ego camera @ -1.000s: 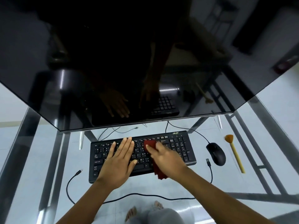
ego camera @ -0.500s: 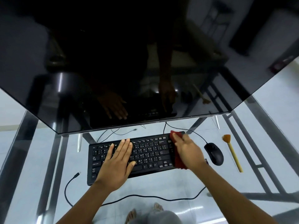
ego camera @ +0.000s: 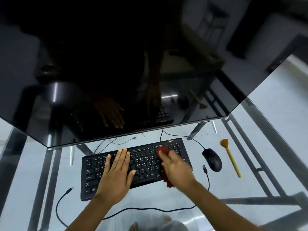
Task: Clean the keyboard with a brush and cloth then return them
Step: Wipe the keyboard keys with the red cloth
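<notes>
A black keyboard (ego camera: 143, 157) lies on the glass desk, just below the big dark monitor. My left hand (ego camera: 117, 174) rests flat on the keyboard's left half, fingers spread, holding it down. My right hand (ego camera: 176, 169) presses a red cloth (ego camera: 163, 150) onto the right part of the keys; the cloth shows above the fingers and below the palm at the keyboard's front edge. A brush (ego camera: 230, 158) with orange bristles and a yellow handle lies on the glass to the right of the mouse, apart from both hands.
A black mouse (ego camera: 212, 160) sits right of the keyboard. Loose black cables (ego camera: 150, 209) curl over the glass in front. The dark monitor (ego camera: 116, 64) overhangs the back of the desk. Metal frame bars (ego camera: 250, 155) show through the glass desk (ego camera: 275, 130); bare feet below.
My right hand with the red cloth swept from the keyboard's middle to its right end, then came partway back left. My left hand stayed flat on the left half.
</notes>
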The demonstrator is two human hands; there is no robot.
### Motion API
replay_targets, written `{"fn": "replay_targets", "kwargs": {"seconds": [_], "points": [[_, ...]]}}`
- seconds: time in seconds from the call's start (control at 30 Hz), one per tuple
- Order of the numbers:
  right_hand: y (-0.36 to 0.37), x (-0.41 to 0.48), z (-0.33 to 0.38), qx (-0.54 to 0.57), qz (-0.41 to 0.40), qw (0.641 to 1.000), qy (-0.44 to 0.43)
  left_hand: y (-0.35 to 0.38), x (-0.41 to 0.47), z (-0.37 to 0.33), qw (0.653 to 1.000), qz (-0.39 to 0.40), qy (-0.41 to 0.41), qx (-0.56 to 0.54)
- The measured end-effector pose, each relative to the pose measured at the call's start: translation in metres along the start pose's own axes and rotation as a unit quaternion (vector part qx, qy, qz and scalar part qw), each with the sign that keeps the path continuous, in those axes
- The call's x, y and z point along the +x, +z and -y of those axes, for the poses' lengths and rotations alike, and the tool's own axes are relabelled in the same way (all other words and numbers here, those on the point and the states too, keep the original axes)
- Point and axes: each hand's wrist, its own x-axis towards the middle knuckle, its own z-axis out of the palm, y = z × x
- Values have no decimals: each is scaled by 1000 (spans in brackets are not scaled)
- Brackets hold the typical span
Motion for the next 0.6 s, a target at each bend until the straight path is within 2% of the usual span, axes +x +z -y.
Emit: {"fn": "replay_targets", "kwargs": {"seconds": [0.1,0.23,0.37,0.6], "points": [[9,-16,5,-19,3,995,-102,-5,10,-27,996,-18,15,-88],[-5,-14,-8,40,12,996,-76,-13,33,-64,990,-42,22,-133],[-14,-9,-13,42,6,997,-67,-8,47,-74,994,-47,-27,-92],[-59,-3,-81,63,-58,996,-12,8,52,-87,1000,-19,-11,-12]]}}
